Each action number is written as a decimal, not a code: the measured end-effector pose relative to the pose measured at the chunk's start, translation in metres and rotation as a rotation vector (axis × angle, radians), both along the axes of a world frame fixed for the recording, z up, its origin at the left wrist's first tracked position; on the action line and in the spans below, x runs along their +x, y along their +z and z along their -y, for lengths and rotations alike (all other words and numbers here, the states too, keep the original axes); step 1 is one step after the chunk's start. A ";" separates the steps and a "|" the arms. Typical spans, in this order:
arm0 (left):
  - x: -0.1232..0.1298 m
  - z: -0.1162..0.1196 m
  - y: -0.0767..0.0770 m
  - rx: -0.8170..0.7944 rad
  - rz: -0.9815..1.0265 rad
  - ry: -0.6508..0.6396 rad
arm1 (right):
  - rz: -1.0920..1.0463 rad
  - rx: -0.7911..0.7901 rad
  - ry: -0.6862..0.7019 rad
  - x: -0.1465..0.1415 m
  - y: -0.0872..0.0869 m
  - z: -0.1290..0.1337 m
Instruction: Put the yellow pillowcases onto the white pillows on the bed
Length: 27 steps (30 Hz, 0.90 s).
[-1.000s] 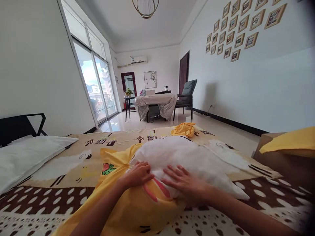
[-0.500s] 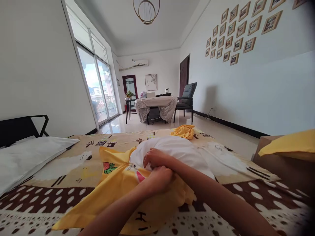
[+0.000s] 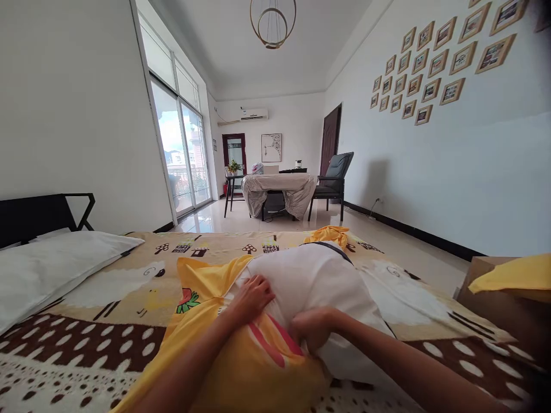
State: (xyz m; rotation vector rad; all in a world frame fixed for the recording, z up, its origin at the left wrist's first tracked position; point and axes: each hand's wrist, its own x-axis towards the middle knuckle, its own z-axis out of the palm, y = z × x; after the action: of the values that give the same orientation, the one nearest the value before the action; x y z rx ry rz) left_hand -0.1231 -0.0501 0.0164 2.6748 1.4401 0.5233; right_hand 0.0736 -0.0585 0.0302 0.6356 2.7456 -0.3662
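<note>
A white pillow (image 3: 318, 275) lies on the bed, partly inside a yellow pillowcase (image 3: 232, 367) printed with a pineapple and pink shapes. My left hand (image 3: 255, 297) is at the case's opening, over the border between case and pillow, its fingers bent around the edge fabric; their tips are hidden. To the right, my right hand (image 3: 314, 330) is closed in a fist on the case's edge, against the pillow's near side. The far end of the pillow, with a dark strip along it, sticks out of the case.
A crumpled yellow cloth (image 3: 329, 234) lies behind the pillow. Another white pillow (image 3: 64, 258) is at the left by the black headboard (image 3: 34, 221). A yellow cushion (image 3: 512, 278) rests on a brown box (image 3: 477, 275) at the right. A covered table (image 3: 279, 182) and chair (image 3: 333, 178) stand beyond.
My hands, close together before, have moved apart: left hand leftward, right hand to the right and down. More of the pink print shows, and the white pillow bulges higher. The view has shifted slightly.
</note>
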 end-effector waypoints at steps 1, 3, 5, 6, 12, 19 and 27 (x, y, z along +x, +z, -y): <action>-0.003 0.001 -0.005 0.012 0.013 0.027 | 0.018 -0.052 0.051 -0.001 0.010 -0.002; -0.009 0.001 -0.013 -0.002 0.010 0.038 | 0.027 -0.144 0.104 -0.004 0.035 -0.015; -0.010 0.001 -0.019 -0.025 -0.006 0.019 | -0.062 -0.035 -0.037 -0.010 0.057 -0.040; -0.009 0.001 -0.021 -0.032 -0.014 0.010 | -0.128 0.073 -0.149 -0.015 0.064 -0.054; -0.009 0.008 -0.027 -0.048 -0.071 0.030 | -0.232 0.426 -0.476 -0.040 0.028 -0.105; -0.018 -0.030 -0.001 0.026 -0.125 0.240 | -0.186 0.506 -0.456 -0.035 -0.025 -0.093; -0.016 -0.089 0.005 0.035 -0.247 0.396 | -0.160 0.579 -0.385 -0.047 -0.024 -0.074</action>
State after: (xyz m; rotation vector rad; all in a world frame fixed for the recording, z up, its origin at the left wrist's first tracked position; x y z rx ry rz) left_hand -0.1394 0.0392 0.0216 2.5562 2.0659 0.2402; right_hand 0.0265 0.0152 0.0065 1.3372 2.8712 0.3376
